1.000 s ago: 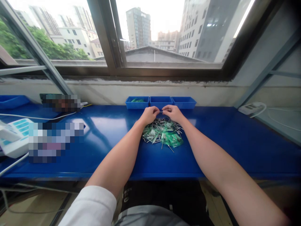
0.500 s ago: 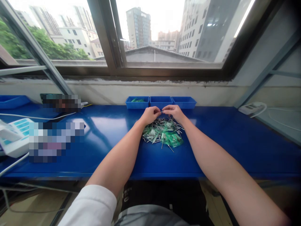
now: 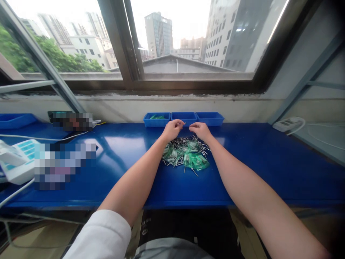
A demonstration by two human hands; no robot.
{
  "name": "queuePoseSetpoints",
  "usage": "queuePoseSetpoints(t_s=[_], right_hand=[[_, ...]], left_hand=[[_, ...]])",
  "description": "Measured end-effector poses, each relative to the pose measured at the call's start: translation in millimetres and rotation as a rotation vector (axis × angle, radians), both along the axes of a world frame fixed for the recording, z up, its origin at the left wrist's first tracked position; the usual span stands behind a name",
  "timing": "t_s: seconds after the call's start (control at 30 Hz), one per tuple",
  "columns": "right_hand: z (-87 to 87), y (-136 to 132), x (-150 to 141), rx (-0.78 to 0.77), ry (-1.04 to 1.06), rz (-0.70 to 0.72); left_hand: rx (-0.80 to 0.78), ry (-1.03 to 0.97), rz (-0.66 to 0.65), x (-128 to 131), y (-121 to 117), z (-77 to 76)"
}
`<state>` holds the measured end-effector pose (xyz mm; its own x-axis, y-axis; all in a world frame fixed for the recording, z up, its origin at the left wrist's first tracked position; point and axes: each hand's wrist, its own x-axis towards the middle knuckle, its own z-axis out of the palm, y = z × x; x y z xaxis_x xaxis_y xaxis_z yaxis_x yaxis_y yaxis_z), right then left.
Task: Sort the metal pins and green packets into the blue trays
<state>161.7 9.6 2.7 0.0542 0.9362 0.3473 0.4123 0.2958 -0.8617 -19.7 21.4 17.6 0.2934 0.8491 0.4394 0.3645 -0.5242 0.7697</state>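
Observation:
Above the far side of a pile of thin metal pins (image 3: 180,142), my left hand (image 3: 172,130) is closed in a pinch, and a small metal pin (image 3: 184,123) shows at its fingertips. My right hand (image 3: 201,131) faces it a short gap away, thumb and fingers pressed together. Whatever lies between those fingertips is too small to make out. Green plastic bags (image 3: 196,161) with small parts in them lie among the pins on the blue table (image 3: 129,172), between my forearms.
Three blue bins stand in a row behind my hands: a left bin (image 3: 157,122) with green bags inside, a middle bin (image 3: 184,116) and a right bin (image 3: 210,122). At left are a white device (image 3: 18,162) and cables. A white power strip (image 3: 288,124) sits at right.
My hands have come apart slightly at the fingertips. The pin that spanned both hands now shows only at the left fingertips. The camera view has shifted a little.

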Motion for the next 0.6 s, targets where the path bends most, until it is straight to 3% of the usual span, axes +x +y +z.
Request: queuePoseSetpoints(t_s=[0.17,0.3,0.43,0.6], right_hand=[[2.6,-5,-1,0.044,-0.157,-0.058],[3.9,-9,-2,0.03,-0.236,-0.061],[3.0,-10,-2,0.022,-0.306,-0.036],[7.6,-18,-5,0.001,-0.372,0.115]], left_hand=[[0.067,0.163,0.221,4,19,16.5],[0.224,0.362,0.288,12,28,27.9],[0.178,0.51,0.348,17,29,26.6],[0.213,0.42,0.298,14,11,18.4]])
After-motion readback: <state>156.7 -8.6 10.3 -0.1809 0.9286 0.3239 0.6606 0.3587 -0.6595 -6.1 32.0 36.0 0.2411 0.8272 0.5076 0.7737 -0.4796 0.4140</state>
